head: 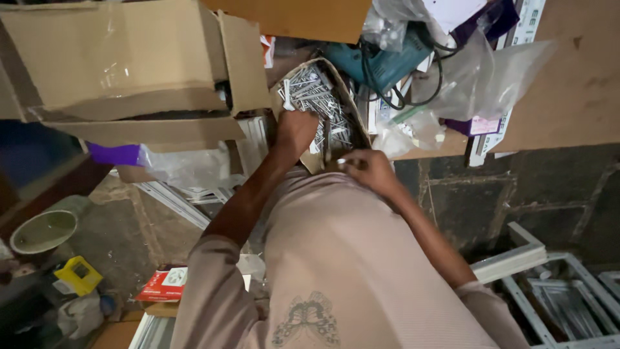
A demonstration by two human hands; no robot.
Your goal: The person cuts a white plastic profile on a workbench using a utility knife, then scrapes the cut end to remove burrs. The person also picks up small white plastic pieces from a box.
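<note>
A small open cardboard box (357, 123) full of several silver nails (310, 94) sits in front of me on a wooden board. My left hand (296, 129) reaches into the box from the near left, knuckles up and fingertips buried among the nails, so its grip is hidden. My right hand (369, 169) hovers at the box's near edge, fingers pinched on a few nails (342, 161). My torso in a pale pink shirt fills the lower middle of the view.
A large cardboard box (123, 58) stands at the left. A teal power drill (381, 61) with a black cord and clear plastic bags (481, 77) lie behind the nails. White metal frames (555, 291) rest at the lower right. A red packet (165, 284) and a bowl (42, 231) are at the lower left.
</note>
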